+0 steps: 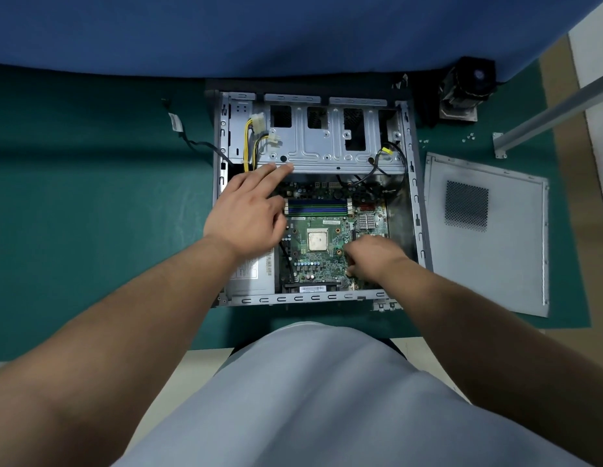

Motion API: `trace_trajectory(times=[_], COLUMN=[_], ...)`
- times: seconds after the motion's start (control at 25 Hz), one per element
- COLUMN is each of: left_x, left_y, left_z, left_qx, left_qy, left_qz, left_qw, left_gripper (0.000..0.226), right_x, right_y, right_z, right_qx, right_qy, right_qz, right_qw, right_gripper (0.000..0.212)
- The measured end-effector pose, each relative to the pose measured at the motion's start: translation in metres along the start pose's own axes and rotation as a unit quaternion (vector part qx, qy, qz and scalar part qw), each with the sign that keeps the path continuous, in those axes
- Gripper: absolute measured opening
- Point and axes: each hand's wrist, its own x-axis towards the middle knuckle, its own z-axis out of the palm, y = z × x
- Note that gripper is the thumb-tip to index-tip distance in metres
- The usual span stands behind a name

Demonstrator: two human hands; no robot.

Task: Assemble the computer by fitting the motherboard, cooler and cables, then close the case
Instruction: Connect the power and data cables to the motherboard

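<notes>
Green circuit board fills the lower middle of the open case (415, 183): the motherboard (322, 256) lies flat inside the metal shell, its bare processor (318, 241) showing pale at the centre. No cooler sits on it; the cooler (461, 92) stands on the green mat (91, 197) at the upper right of the frame, well apart from the case. The side panel (488, 264) lies flat on the mat just right of the case.

The left hand (249, 210) reaches over the board's upper left, fingers straight and spread, the tips touching the edge of the drive cage (330, 143). The right hand (370, 256) sits at the board's lower right corner with fingers curled down; whether they pinch a screw or a connector, I cannot tell.

By my reading, the step in hand is seating or fixing the motherboard. Loose yellow cables (251, 143) hang unplugged at the upper left of the case. Next likely comes securing the board, which calls for a steady press so that it does not shift, then fetching the cooler.
</notes>
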Motion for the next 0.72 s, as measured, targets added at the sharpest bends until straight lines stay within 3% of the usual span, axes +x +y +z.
trace_trajectory(times=[0.08,0.2,0.32,0.48,0.56,0.72], left_x=[-0.001,-0.002,-0.001,-0.002,-0.002,-0.001], left_y=[0.001,0.0,-0.001,0.0,0.0,0.001], left_z=[0.001,0.004,0.005,0.007,0.006,0.004], left_qx=[-0.001,-0.001,-0.002,0.002,0.003,0.011], left_qy=[0.005,0.013,0.013,0.008,0.007,-0.004], left_qz=[-0.003,-0.006,-0.005,-0.008,-0.011,-0.015], left_qw=[1.0,1.0,1.0,1.0,1.0,1.0], left_gripper=[0.037,0.036,0.037,0.039,0.041,0.042], right_x=[-0.005,-0.017,-0.036,-0.036,-0.027,-0.011], right_y=[-0.003,-0.001,0.012,0.048,0.068,0.074], right_z=[-0.001,-0.01,-0.034,-0.085,-0.108,-0.127], right_qx=[-0.011,0.066,0.155,0.219,0.226,0.13], right_qy=[0.013,0.057,0.198,0.389,0.398,0.306], right_qz=[-0.005,-0.012,-0.011,0.055,0.106,0.184], right_qw=[1.0,0.996,0.968,0.893,0.883,0.925], right_gripper=[0.01,0.022,0.019,0.018,0.024,0.027])
